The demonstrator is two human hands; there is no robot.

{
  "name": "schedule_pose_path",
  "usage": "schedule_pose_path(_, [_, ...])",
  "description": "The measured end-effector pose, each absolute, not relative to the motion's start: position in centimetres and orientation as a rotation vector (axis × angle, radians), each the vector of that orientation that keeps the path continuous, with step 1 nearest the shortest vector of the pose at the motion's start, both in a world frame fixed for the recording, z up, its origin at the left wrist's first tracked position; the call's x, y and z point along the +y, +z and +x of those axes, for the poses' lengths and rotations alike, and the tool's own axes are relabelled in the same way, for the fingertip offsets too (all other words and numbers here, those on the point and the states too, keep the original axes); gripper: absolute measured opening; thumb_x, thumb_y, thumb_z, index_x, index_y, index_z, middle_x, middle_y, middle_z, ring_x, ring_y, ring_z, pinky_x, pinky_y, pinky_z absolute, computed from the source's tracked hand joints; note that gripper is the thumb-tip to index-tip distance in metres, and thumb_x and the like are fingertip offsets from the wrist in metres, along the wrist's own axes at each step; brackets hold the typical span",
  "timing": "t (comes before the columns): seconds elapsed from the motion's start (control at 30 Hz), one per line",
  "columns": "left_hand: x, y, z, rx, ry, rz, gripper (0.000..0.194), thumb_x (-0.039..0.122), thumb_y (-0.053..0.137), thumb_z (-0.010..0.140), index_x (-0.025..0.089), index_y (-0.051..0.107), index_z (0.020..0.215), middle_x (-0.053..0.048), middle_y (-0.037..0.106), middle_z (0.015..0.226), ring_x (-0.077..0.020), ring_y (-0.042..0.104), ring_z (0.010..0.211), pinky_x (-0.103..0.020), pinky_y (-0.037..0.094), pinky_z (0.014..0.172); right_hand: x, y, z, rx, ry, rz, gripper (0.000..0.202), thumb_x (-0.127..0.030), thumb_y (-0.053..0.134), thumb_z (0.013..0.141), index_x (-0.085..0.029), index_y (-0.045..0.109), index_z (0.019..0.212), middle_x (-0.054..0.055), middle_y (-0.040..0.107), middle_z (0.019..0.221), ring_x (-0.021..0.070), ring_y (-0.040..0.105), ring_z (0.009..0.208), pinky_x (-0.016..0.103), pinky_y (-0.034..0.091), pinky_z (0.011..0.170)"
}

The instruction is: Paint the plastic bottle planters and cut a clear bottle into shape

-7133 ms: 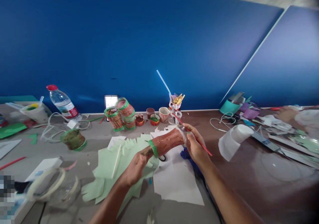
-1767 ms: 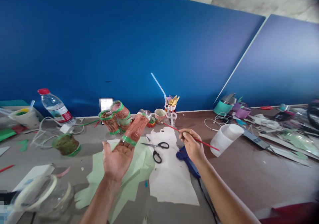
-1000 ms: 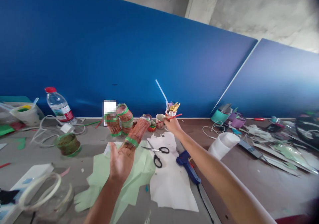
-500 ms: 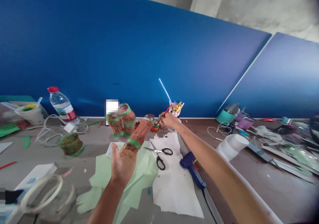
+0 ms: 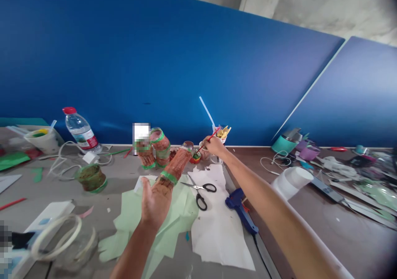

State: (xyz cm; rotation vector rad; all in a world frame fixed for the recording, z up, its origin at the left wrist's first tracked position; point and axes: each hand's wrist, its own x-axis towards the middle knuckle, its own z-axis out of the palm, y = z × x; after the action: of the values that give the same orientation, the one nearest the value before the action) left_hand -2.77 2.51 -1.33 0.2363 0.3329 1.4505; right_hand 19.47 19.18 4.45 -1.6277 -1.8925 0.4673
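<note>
My left hand (image 5: pixel 157 202) carries a brown-painted tube with a green band (image 5: pixel 179 165), tilted away from me. The thumb sticks out, while the other fingers are hidden by the tube, perhaps inside it. In my right hand (image 5: pixel 214 146) is a thin red-handled paintbrush (image 5: pixel 214 133), pinched between the fingers. Its tip points down at a small red-and-green paint pot (image 5: pixel 195 159), just beyond the tube's far end. Behind stand similar brown tubes with green rims (image 5: pixel 161 143), and a short mossy-brown one (image 5: pixel 93 178) sits to the left.
Black-handled scissors (image 5: pixel 202 202) lie across light green paper (image 5: pixel 161 221) and torn white paper (image 5: pixel 217 229). A blue glue gun (image 5: pixel 242 212) rests on the right with its cord. At the left are a water bottle (image 5: pixel 81 131), a power strip (image 5: pixel 52 215) and clear rings (image 5: pixel 57 237).
The view has shifted slightly, so everything sits a little further right. My right hand with the paintbrush has barely moved by the pot; my left hand keeps holding the tube.
</note>
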Motion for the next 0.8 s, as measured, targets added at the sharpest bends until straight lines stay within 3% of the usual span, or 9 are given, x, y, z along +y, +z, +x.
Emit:
schedule_pose_path(0.27, [2.3,-1.2,-2.8,0.299,1.454,0.181,0.077,0.058,0.015,0.094,0.004,0.064,0.118,-0.02,0.069,0.113,-0.0239,0.055,0.123,-0.037,0.03,0.113,19.0,4.3,20.7,-1.7,0.636,-1.47,0.013,-0.017,0.057,0.074,-0.017,0.064,0.063,0.001,0.062,0.058,0.0151,0.056,0.061,0.025,0.04,0.062])
schedule_pose_path(0.43, [2.7,-2.0,-3.2,0.286,1.439,0.198,0.074,0.06,0.018,0.093,0.008,0.066,0.114,-0.018,0.07,0.113,-0.0252,0.053,0.125,-0.041,0.028,0.114,16.8,5.8,23.3,-1.471,0.76,-1.238,0.017,-0.03,0.057,0.075,-0.016,0.061,0.067,-0.001,0.056,0.051,0.0118,0.047,0.046,0.025,0.036,0.048])
schedule_pose_path(0.6, [2.4,-1.4,-2.8,0.414,1.47,0.155,0.076,0.064,0.024,0.091,0.005,0.068,0.109,-0.019,0.07,0.112,-0.0247,0.055,0.123,-0.038,0.027,0.115,10.9,5.9,25.2,-1.214,0.757,-1.007,0.02,-0.038,0.053,0.079,-0.019,0.058,0.078,-0.002,0.056,0.06,0.012,0.053,0.054,0.026,0.042,0.053])
schedule_pose_path(0.8, [1.9,-0.7,-2.1,0.351,1.449,0.24,0.072,0.062,0.026,0.092,0.007,0.064,0.119,-0.018,0.069,0.115,-0.0255,0.054,0.123,-0.04,0.033,0.111,6.5,3.4,24.4,-1.011,0.98,-0.639,0.013,-0.031,0.064,0.077,-0.019,0.069,0.079,0.002,0.064,0.062,0.0145,0.058,0.058,0.027,0.042,0.052])
